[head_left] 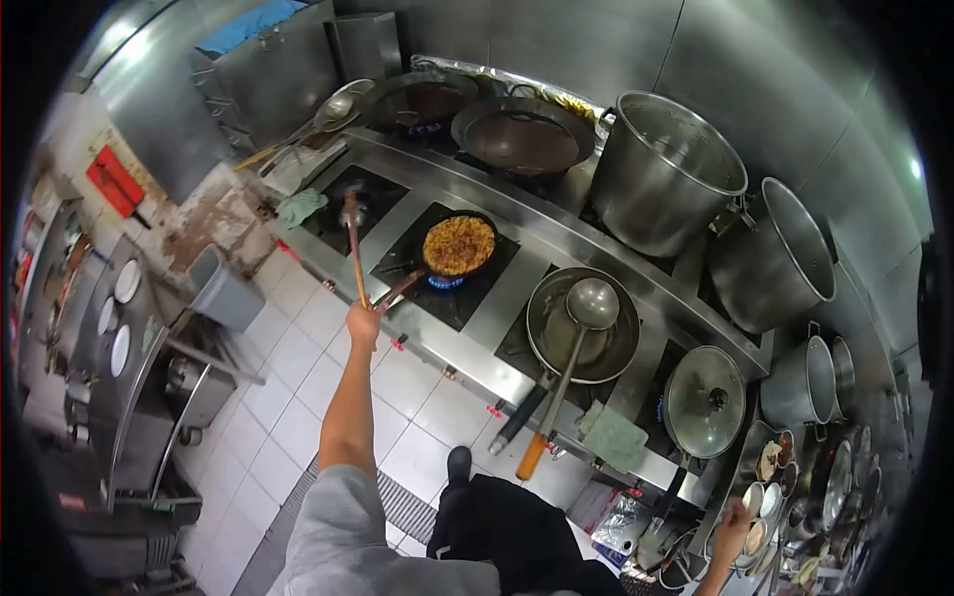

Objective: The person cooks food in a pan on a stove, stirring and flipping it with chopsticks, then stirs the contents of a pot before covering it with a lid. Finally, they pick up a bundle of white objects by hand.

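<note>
My left hand (365, 326) is closed around the handle of a frying pan (482, 266) at the stove's front edge. The pan holds a yellow-brown food (458, 245) and sits over a lit blue flame (445, 283). A long wooden handle (356, 253) runs from the burner at left down to the same hand; whether my fingers grip it too I cannot tell. At lower right, my right hand (733, 529) has its fingers curled beside small seasoning containers (754, 497). Whatever those fingers hold is too small to make out.
A wok (538, 343) with a large ladle (578, 348) across it stands right of the pan. Beyond are a lidded pan (705, 402), tall stockpots (668, 177) and a back wok (523, 139). A green cloth (613, 437) lies on the front edge. A grey bin (227, 288) stands left.
</note>
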A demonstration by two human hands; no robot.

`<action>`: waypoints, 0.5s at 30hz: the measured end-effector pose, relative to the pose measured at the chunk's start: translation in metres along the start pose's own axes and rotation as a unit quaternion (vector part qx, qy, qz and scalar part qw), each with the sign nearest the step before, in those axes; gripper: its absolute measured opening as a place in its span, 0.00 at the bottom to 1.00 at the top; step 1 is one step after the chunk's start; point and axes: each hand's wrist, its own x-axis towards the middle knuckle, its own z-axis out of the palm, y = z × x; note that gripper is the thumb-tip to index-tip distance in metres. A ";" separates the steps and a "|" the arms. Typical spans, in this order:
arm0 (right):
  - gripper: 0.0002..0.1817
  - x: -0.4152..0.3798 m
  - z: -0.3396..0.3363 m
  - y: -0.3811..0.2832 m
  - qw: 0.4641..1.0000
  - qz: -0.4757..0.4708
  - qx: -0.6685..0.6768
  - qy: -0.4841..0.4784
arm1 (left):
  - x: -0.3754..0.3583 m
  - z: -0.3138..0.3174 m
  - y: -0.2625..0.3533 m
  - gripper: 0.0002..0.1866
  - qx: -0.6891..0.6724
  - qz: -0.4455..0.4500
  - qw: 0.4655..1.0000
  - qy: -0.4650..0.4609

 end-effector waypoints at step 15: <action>0.12 -0.065 0.035 -0.160 0.992 0.022 -0.056 -0.112 | -0.042 0.012 0.026 0.10 -0.105 0.021 0.993 0.048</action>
